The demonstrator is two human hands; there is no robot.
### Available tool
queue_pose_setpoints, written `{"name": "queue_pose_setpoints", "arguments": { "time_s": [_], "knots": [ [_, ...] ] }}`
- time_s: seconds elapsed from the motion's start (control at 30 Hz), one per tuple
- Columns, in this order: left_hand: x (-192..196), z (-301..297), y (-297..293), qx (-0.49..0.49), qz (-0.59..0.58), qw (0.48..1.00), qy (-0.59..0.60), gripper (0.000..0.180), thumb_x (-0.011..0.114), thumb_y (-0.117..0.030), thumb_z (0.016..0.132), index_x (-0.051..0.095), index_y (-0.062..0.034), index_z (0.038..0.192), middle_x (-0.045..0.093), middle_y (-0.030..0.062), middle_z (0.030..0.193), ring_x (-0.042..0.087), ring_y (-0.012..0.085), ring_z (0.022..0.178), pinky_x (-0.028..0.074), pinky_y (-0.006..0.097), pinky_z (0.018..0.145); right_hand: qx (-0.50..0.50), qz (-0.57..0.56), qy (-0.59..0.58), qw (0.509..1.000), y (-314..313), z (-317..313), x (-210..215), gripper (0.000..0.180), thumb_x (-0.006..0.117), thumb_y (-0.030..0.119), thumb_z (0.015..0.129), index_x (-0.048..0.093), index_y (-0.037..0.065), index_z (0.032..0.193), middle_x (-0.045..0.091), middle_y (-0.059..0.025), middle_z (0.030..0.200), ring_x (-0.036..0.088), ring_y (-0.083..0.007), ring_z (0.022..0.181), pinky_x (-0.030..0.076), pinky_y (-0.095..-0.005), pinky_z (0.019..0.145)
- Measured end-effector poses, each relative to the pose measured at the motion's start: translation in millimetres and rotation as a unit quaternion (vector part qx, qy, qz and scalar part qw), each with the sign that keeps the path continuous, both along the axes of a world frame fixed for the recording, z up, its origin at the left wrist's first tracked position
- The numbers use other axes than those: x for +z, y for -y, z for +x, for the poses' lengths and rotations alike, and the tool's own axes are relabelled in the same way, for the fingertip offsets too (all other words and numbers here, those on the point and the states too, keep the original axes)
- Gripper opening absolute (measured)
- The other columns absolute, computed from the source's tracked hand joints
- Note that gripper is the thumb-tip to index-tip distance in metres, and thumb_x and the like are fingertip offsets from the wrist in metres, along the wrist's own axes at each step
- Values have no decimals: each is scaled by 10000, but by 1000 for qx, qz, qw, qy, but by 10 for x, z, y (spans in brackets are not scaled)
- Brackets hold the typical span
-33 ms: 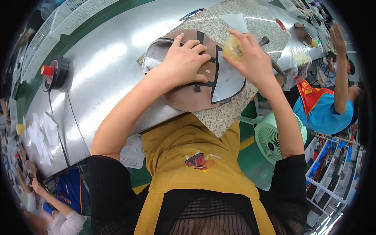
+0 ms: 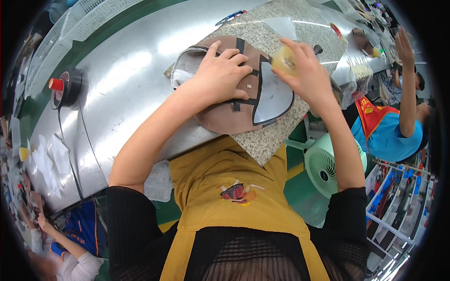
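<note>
On a speckled stone slab (image 2: 263, 149) lies a brown curved fabric piece (image 2: 225, 121), like a bag or cap panel, with black strips, a light grey section and a clear pocket at its left end. My left hand (image 2: 224, 72) lies palm down across its middle with fingers spread, pressing on it. At the right, my right hand (image 2: 307, 70) grips a yellowish, translucent rounded block (image 2: 284, 61) with a darker patch, between thumb and fingers. The block is over the far right edge of the grey section; whether it touches the surface I cannot tell.
A shiny metal table (image 2: 122, 79) bears the slab. On it are a black tape roll with a red cap (image 2: 57, 85), white paper scraps (image 2: 45, 161) and pens (image 2: 230, 17). A green fan (image 2: 323, 171) stands close by my right forearm. Co-workers sit at both sides.
My right hand, with the yellowish block, has shifted slightly right and nearer to me. My left hand and the brown piece stay in place.
</note>
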State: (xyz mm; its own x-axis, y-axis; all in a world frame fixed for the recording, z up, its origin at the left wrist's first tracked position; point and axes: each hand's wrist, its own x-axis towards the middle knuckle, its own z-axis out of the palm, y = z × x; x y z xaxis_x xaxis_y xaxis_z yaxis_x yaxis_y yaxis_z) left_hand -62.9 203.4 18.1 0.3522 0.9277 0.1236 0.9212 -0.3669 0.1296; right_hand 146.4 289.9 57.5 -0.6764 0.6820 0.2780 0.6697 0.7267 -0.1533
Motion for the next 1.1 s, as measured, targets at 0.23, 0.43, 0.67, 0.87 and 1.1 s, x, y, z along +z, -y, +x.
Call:
{"name": "queue_pose_setpoints", "arguments": {
  "time_s": [0.23,0.43,0.67,0.87,1.1],
  "knots": [
    [-49,-13,27,8,6,1000,9,584,718,-456,732,610,-139,1211,525,35,1320,412,235,1295,225,516,1124,-3,-132,8,991,599,423,126,630,729,300,770,469,187,1333,533,-108,1123,622,-299,962,526,-392,765],
    [-11,-4,14,2,-5,1000,13,587,715,-463,732,611,-137,1209,523,37,1325,401,239,1307,217,516,1127,-4,-35,-60,998,388,169,5,644,739,314,769,466,181,1337,530,-109,1114,619,-307,943,528,-399,726],
    [-54,-36,59,2,18,999,27,574,706,-459,742,612,-125,1198,524,48,1320,406,246,1301,218,513,1121,-3,-94,-3,996,426,261,43,682,735,353,767,445,185,1360,524,-105,1088,613,-308,940,527,-412,724],
    [-20,-45,26,-6,12,998,58,589,737,-443,705,616,-129,1187,525,54,1308,407,266,1298,203,516,1119,-59,-52,-68,995,341,234,-19,692,732,363,770,433,165,1362,509,-119,1129,608,-333,951,525,-415,754],
    [38,16,10,-10,-3,999,47,624,747,-438,702,599,-127,1222,519,44,1320,392,253,1312,174,529,1130,-55,3,-118,991,84,-181,-226,701,729,369,766,415,194,1368,491,-111,1113,619,-307,912,540,-400,686]
  ]
}}
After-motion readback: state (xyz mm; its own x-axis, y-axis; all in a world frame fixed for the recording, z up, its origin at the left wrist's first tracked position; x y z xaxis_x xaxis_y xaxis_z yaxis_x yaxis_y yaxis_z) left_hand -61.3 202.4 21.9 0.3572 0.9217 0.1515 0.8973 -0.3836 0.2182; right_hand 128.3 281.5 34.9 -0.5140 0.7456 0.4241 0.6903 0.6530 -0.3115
